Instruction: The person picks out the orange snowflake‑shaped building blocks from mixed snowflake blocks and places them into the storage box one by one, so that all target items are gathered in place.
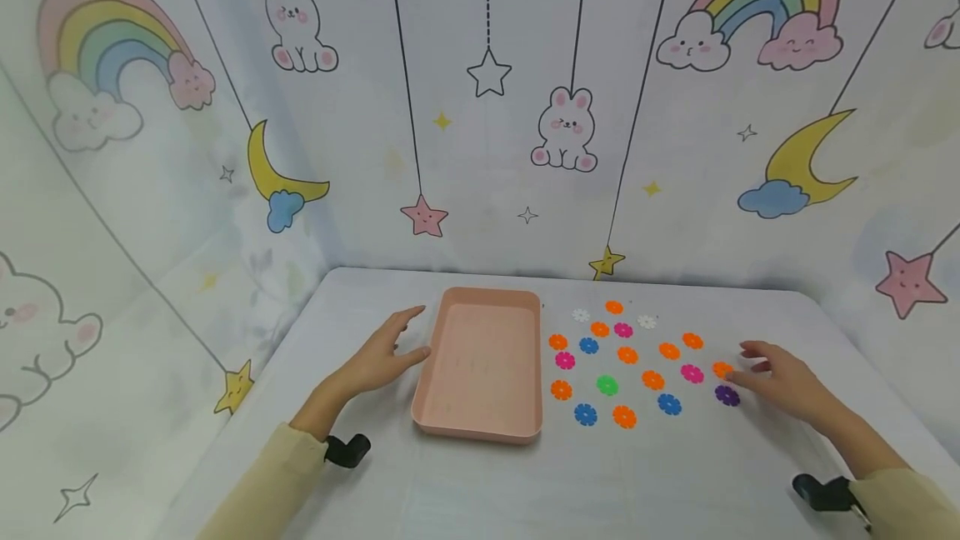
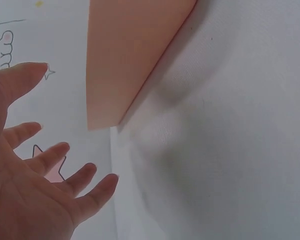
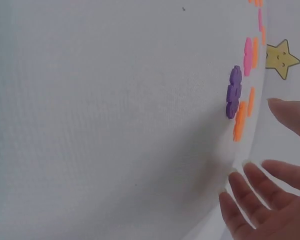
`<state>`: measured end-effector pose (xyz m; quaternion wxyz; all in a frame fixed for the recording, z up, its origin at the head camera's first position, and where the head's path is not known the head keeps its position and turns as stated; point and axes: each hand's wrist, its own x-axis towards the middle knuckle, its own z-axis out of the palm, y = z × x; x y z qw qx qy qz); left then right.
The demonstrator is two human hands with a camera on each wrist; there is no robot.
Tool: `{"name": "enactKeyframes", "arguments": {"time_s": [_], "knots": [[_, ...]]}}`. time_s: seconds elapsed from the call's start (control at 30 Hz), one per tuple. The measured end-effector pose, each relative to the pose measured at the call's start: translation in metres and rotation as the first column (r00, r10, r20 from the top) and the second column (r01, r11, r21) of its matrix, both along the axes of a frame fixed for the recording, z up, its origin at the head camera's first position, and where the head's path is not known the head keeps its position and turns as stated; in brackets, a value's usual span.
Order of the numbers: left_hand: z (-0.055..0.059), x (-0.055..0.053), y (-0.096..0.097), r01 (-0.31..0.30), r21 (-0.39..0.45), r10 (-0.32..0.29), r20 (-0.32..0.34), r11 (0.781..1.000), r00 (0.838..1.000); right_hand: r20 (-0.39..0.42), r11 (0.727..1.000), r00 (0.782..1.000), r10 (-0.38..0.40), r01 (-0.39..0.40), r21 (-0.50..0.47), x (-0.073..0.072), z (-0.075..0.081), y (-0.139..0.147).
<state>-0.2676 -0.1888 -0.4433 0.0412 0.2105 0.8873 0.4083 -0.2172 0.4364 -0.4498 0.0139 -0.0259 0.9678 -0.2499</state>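
Note:
A pink rectangular tray (image 1: pixel 483 365) stands in the middle of the table, with no pieces in it. My left hand (image 1: pixel 382 355) hovers at its left side, thumb and fingers spread, holding nothing; the left wrist view shows the tray wall (image 2: pixel 135 55) apart from the fingers. Over the right part of the table is my right hand (image 1: pixel 783 382), loosely spread and holding nothing. Its thumb tip is close to an orange flower-shaped disc (image 1: pixel 722 370) and a purple flower-shaped disc (image 1: pixel 727 395). In the right wrist view the purple disc (image 3: pixel 233 92) lies apart from the fingers.
Several flower-shaped discs lie scattered right of the tray, among them a green disc (image 1: pixel 607 385), a blue disc (image 1: pixel 670 404), a pink disc (image 1: pixel 692 373) and a white disc (image 1: pixel 581 316). A printed cloth (image 1: pixel 487 148) hangs behind the white table (image 1: pixel 600 482).

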Motion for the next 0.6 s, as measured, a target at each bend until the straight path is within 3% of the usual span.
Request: {"name": "enactKeyframes", "arguments": {"time_s": [0.27,0.6], "knots": [[-0.0008,-0.0015,0.0041,-0.054,0.101,0.034,0.193,0.993,0.981,0.039,1.000,0.999,-0.021,0.022,-0.005,-0.0069,0.0020,0.0053],[-0.0021,-0.0071,0.0080,-0.116,0.159,0.064,0.302,0.980,0.951,0.024,0.999,1.000,-0.018,0.019,-0.038,-0.0089,-0.0012,0.0031]]}}
